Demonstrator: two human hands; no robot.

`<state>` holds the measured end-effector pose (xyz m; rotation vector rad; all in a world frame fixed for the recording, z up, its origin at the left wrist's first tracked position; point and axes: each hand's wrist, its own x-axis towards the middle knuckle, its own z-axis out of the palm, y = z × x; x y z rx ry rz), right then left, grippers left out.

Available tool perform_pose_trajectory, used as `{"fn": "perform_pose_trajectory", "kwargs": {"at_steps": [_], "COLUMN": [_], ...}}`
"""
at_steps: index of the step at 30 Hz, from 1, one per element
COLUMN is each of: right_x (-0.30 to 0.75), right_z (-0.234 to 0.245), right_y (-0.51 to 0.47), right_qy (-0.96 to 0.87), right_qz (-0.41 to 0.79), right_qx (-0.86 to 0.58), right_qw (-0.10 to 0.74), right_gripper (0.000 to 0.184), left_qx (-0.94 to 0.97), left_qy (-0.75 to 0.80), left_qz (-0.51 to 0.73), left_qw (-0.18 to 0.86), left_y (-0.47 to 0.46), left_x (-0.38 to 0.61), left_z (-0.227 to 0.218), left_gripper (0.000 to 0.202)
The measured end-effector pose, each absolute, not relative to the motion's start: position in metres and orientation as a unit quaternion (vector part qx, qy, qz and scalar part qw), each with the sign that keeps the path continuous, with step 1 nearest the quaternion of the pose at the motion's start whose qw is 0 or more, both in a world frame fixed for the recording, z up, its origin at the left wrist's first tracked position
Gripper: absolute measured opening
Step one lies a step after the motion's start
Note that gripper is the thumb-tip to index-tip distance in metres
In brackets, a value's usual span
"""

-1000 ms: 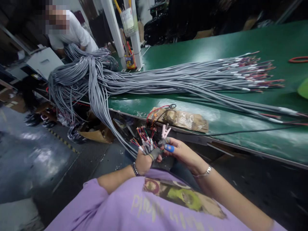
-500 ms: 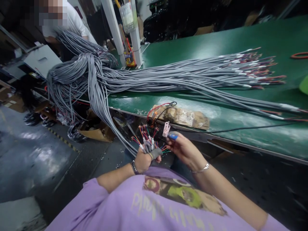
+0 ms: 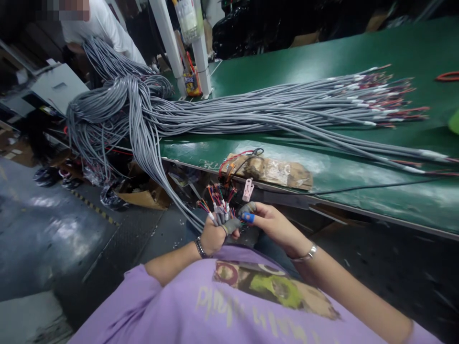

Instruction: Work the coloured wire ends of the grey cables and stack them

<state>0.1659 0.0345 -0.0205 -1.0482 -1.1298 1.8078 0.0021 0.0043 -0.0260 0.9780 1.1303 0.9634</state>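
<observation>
My left hand (image 3: pixel 215 236) is closed round a bunch of grey cables (image 3: pixel 175 200), just behind their stripped ends. Thin coloured wires (image 3: pixel 217 196) fan out above the fist from white-wrapped cable ends. Grey tape or a finger cover wraps the left thumb. My right hand (image 3: pixel 268 220) pinches the wires at the right side of the bunch, its thumb and forefinger together. Blue tape is on one of its fingers and a grey cover on another. A pink clip (image 3: pixel 247 189) sits just above the right fingertips, at the table's edge.
Many long grey cables (image 3: pixel 251 110) lie across the green table (image 3: pixel 358 52), draped in a heap at its left end. A taped wooden block (image 3: pixel 283 173) with wires rests at the near edge. Another person (image 3: pixel 107 33) stands at the back left. An open cardboard box (image 3: pixel 147 191) is below.
My right hand has come left and its fingers have closed on wires at the bunch's right side. My left hand keeps its hold, hardly moving.
</observation>
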Motion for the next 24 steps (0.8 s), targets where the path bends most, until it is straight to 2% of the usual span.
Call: {"fn": "perform_pose_trajectory", "kwargs": {"at_steps": [5,14,19,24], "right_x": [0.161,0.162,0.159,0.157], "right_z": [-0.031,-0.042,-0.036,-0.035], "right_y": [0.031,0.031,0.035,0.033], "right_qy": [-0.339,-0.221,-0.276,-0.288], "right_qz": [0.781,0.868,0.851,0.765], "right_qx": [-0.356,-0.281,-0.315,-0.423], "right_qw": [0.386,0.344,0.316,0.39], "right_gripper": [0.035,0.026,0.024,0.025], "left_qx": [0.415,0.377,0.41,0.411], "left_qy": [0.487,0.478,0.457,0.461], "left_qz": [0.43,0.408,0.365,0.38], "left_qw": [0.637,0.68,0.699,0.689], "left_y": [0.006,0.011,0.01,0.009], "left_x": [0.003,0.004,0.001,0.0], "left_z": [-0.026,-0.022,-0.017,-0.012], "left_gripper": [0.045,0.045,0.044,0.044]}}
